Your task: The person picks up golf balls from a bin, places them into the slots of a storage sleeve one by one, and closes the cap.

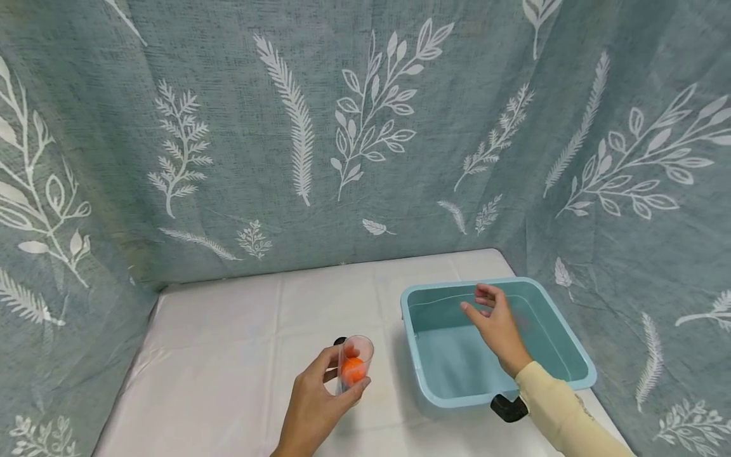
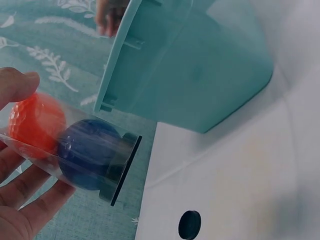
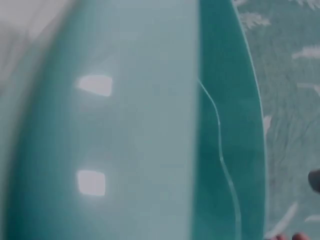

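Note:
My left hand grips a clear plastic tube between thumb and fingers, over the table left of the basin. Inside it sit an orange dimpled ball and a dark blue ball, with a black base closing the tube's end beyond the blue one. Over the light blue basin, my right hand hovers with fingers loosely bent and nothing held. Only its fingertips enter the right wrist view, at the bottom corner.
A small round black cap lies on the white-covered table. Leaf-patterned grey-green cloth hangs behind the table and along both sides. A black wrist device sits at the right sleeve, near the basin's front rim.

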`<state>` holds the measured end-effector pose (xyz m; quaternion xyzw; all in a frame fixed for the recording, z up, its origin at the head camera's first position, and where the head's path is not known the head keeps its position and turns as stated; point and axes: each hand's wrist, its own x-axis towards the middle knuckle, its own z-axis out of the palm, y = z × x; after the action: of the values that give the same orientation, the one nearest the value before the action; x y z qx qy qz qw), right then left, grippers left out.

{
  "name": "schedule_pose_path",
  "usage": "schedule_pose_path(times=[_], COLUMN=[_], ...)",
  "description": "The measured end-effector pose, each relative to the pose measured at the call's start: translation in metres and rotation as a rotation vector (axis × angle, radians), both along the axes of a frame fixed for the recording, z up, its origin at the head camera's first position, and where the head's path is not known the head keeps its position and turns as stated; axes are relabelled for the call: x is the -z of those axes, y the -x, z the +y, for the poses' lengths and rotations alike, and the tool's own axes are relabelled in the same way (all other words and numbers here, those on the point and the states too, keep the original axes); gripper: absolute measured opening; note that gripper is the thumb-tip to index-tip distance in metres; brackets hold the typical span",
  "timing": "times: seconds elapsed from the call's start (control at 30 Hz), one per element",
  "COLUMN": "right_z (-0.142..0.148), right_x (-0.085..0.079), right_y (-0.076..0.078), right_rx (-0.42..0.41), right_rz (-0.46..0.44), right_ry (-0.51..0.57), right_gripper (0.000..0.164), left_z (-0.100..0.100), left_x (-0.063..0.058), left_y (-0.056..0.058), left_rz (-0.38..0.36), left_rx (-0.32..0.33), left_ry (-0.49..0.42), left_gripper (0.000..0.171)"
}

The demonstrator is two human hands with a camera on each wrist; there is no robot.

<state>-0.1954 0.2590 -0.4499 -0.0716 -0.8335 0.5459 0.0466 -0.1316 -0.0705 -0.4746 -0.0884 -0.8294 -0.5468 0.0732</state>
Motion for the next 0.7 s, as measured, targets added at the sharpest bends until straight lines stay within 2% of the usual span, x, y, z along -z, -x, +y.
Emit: schedule_pose_path(times=[0.2, 0.43, 0.57, 0.7], right_z=[0.017, 0.03, 0.038, 0.044], right_x=[0.001, 0.001, 0.009, 0.019], right_y=[0.009, 0.026, 0.032, 0.034], right_rx=[0.075, 0.123, 0.168, 0.187], right_rz=[-0.192, -0.268, -0.34, -0.408], right_ry=[0.023, -0.044, -0.085, -0.074], right_gripper=[0.077, 0.077, 0.08, 0.082], left_z=[-0.004, -0.007, -0.009, -0.011], left_x=[0.0, 0.001, 0.002, 0.004], left_y=[0.0, 0.0, 0.0, 0.0], left_rz=[-0.015, -0.021, -0.02, -0.011], left_rx=[0.0, -0.006, -0.005, -0.001], left_ry=[0.0, -0.021, -0.022, -0.023], left_gripper=[0.048, 0.048, 0.048, 0.049])
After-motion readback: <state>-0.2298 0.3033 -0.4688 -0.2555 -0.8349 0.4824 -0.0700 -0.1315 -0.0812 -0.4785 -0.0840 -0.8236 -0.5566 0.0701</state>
